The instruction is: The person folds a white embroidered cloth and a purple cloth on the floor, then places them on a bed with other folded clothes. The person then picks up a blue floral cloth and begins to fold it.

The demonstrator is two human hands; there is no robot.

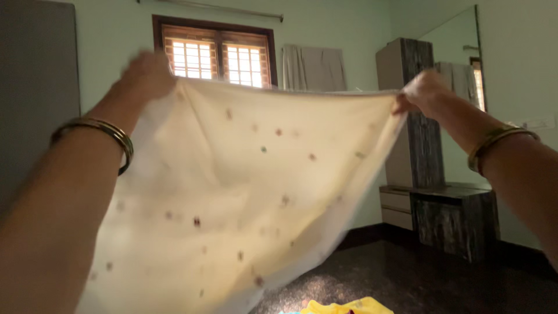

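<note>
A thin cream cloth (244, 186) with small coloured dots hangs spread out in front of me, held up by its top edge. My left hand (146, 74) grips the upper left corner, raised high. Gripping the upper right corner is my right hand (423, 93). Both wrists wear gold bangles. The cloth's lower part drapes down to the bottom left and hides what lies behind it.
A yellow fabric piece (349, 306) lies at the bottom edge on the dark floor (418, 279). A dark cabinet with drawers (447, 215) and a tall mirror stand at the right. A barred window (216, 57) is on the far wall.
</note>
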